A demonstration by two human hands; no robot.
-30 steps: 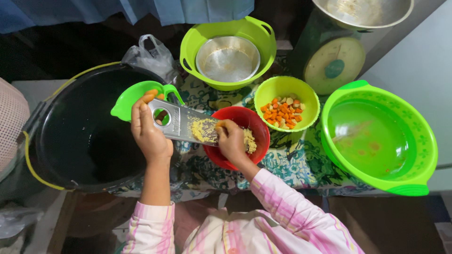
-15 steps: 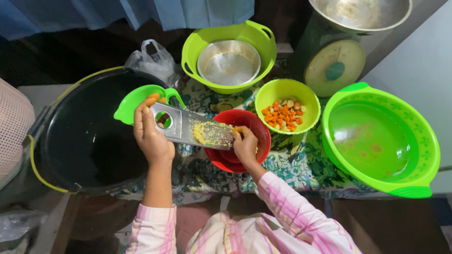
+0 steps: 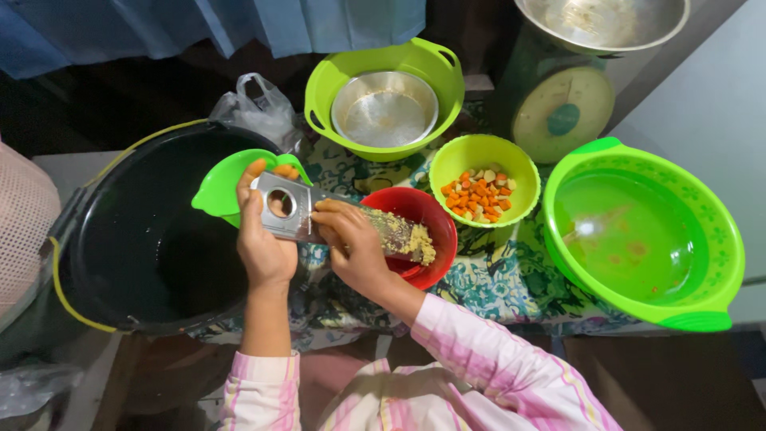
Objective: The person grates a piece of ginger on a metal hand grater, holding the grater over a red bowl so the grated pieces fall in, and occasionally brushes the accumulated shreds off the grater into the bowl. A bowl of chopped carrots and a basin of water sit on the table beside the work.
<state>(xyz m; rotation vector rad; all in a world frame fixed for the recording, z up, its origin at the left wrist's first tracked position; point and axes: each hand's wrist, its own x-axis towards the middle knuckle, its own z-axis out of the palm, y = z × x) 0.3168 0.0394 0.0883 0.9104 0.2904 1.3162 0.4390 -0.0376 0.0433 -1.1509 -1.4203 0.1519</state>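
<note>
Slid up the gripped grater (image 3: 319, 217), right hand (image 3: 355, 247) nears left hand (image 3: 263, 239) over red bowl (image 3: 435, 239).

crumpled clear plastic bag (image 3: 257, 109) behind black tub (image 3: 144, 239)

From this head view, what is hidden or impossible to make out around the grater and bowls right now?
- What the right hand presses on the grater: hidden under the fingers.
- Inside of the red bowl: mostly covered by the grater and yellow gratings.
- Bottom of the black tub: too dark.
- Scale dial markings: too small.
- Metal pan on top: cut off by the upper edge.
</note>
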